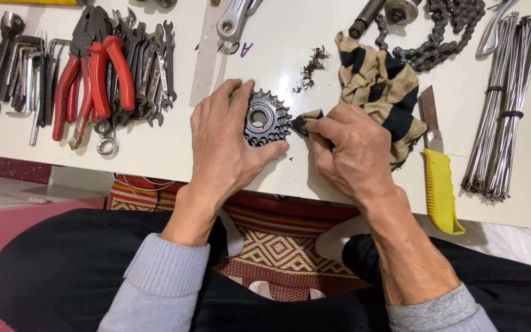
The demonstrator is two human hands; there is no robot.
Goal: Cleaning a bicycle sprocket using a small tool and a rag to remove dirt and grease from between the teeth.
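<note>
A dark toothed bicycle sprocket cluster (267, 118) lies flat on the white table (173, 147). My left hand (225, 144) curls around its left and lower side, thumb under it, fingers over its top. My right hand (346, 150) pinches a corner of a tan and black striped rag (381, 86) and presses that corner against the sprocket's right teeth. The rest of the rag trails back across the table behind my right hand.
Red-handled pliers (96, 77), wrenches (152, 67) and hex keys (32, 74) lie at the left. A yellow-handled knife (440, 187), a bundle of spokes (505, 104), a bicycle chain (440, 34) and a patch of dirt crumbs (311, 66) lie to the right and back.
</note>
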